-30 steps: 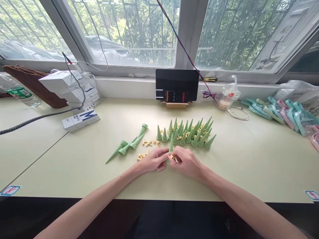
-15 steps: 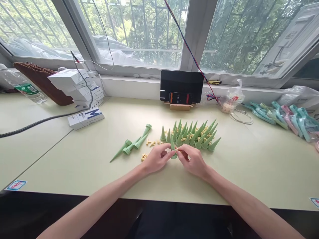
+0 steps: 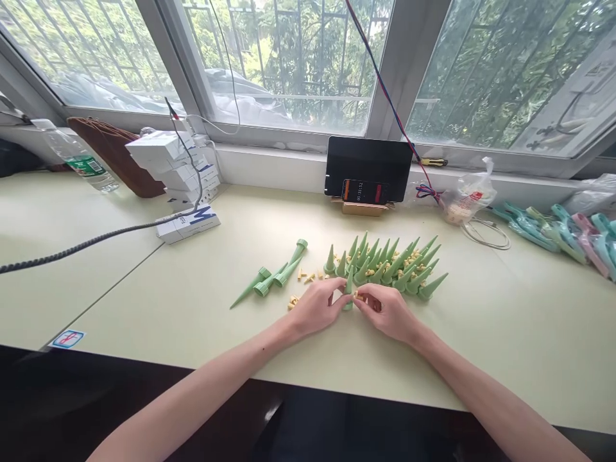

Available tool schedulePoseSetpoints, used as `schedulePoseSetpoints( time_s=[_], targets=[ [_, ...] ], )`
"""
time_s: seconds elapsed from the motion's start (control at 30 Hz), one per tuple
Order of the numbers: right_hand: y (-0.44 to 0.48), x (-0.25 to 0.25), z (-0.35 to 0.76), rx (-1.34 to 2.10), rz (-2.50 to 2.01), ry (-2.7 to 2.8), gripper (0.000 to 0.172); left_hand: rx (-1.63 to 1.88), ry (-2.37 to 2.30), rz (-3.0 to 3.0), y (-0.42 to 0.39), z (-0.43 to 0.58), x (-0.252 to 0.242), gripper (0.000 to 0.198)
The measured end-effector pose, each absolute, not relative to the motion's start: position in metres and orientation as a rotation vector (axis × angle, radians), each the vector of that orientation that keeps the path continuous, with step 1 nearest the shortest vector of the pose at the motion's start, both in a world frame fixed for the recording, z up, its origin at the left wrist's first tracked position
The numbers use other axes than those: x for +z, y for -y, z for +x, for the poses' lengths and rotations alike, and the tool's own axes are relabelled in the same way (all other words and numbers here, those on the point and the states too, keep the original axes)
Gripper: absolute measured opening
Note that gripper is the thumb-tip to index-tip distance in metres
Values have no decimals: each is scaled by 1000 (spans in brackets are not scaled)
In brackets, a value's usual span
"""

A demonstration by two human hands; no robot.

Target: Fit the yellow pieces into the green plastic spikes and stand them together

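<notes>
My left hand (image 3: pixel 321 304) is closed on a green plastic watering spike (image 3: pixel 350 282), which stands point up between thumb and fingers. Close on its right, my right hand (image 3: pixel 387 309) pinches a small yellow plastic valve (image 3: pixel 357 295) beside the spike's lower part. Whether the valve touches the spike is hard to tell. Behind both hands, many green spikes (image 3: pixel 389 273) stand or lean in a dense group, with yellow pieces among them. Several loose spikes (image 3: pixel 283 273) lie to the left. Near my left hand are loose yellow valves (image 3: pixel 308 276) and a small yellow pile (image 3: pixel 293 301).
A tablet (image 3: pixel 369 163) with a phone (image 3: pixel 362 192) showing a timer leans at the back. White boxes (image 3: pixel 187 222), a plastic bottle (image 3: pixel 89 165) and a thick cable (image 3: pixel 96 239) are at left. A bagged cup (image 3: pixel 469 196) and pastel plastic items (image 3: pixel 558 224) stand at right.
The camera view has turned, so the whole scene sits further right. My hands stay at the same spike, and the yellow valve in my right fingers shows more clearly.
</notes>
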State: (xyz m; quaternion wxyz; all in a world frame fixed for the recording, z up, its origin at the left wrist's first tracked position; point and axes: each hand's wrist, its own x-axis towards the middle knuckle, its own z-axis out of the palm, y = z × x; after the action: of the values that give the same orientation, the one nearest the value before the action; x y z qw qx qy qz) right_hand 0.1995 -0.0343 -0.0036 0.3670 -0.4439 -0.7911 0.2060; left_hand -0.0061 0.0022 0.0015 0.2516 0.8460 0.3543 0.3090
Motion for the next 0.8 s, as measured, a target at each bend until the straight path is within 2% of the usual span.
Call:
schedulePoseSetpoints(
  time_s=[0.33,0.53,0.67,0.8],
  targets=[
    [35,-7,201,511,-1253,2020,14,915,-987,2290,-2,-6,-2,18],
    [33,-7,194,511,-1314,1904,20,1145,-1039,2255,-10,-15,12,10],
    [32,-9,187,508,-1346,1830,17,1299,-1141,2111,-21,-24,21,13],
    [31,-9,185,504,-1354,1783,12,1302,-1211,2072,-31,-34,26,14]
  ],
)
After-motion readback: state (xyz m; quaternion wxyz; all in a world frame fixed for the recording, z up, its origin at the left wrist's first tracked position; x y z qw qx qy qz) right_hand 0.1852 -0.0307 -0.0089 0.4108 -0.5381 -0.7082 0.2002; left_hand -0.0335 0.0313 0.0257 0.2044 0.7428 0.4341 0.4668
